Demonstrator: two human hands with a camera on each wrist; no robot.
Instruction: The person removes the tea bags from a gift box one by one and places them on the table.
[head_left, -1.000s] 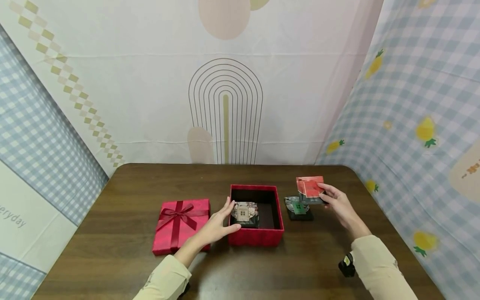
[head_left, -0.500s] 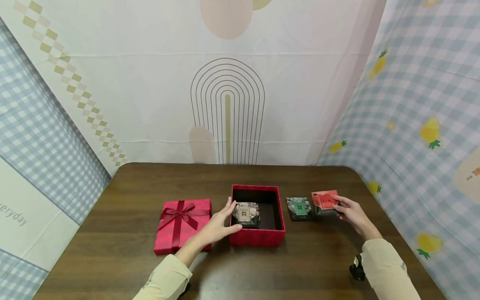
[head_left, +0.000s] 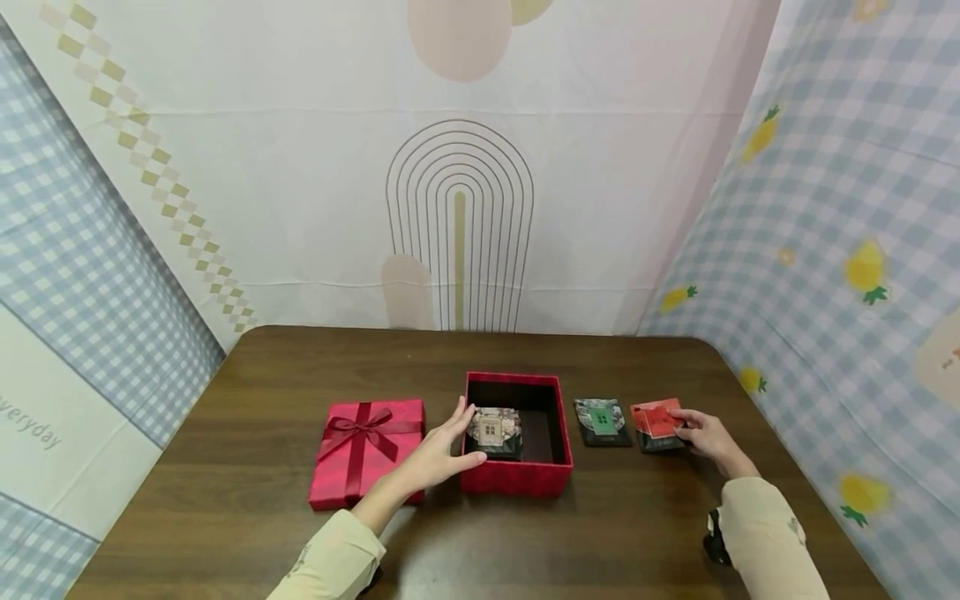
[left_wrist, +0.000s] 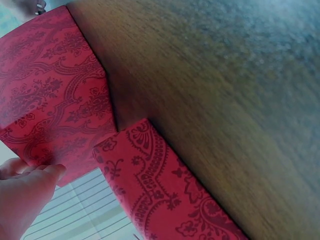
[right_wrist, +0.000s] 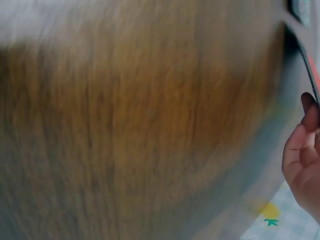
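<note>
My left hand (head_left: pixel 442 450) rests against the left side of an open red gift box (head_left: pixel 517 479), its fingers fairly straight along the rim and the thumb near the front corner. In the left wrist view the thumb (left_wrist: pixel 55 172) touches the box's patterned wall (left_wrist: pixel 65 95). Inside the box, on its left side, lies a dark square packet with a beige label (head_left: pixel 491 431). My right hand (head_left: pixel 712 442) pinches the right edge of a dark square packet with a red label (head_left: pixel 658 421), which lies low at the table. Beside it lies a green-labelled packet (head_left: pixel 602 421).
To the left of the box sits its red lid (head_left: pixel 337 475), topped with a dark red ribbon bow (head_left: pixel 362 427). Everything stands on a brown wooden table (head_left: pixel 255 400). A patterned cloth (head_left: pixel 315 208) hangs behind.
My right hand has carried the red-labelled packet right and down from above the green-labelled one to the table beside it. My left hand has stayed at the box.
</note>
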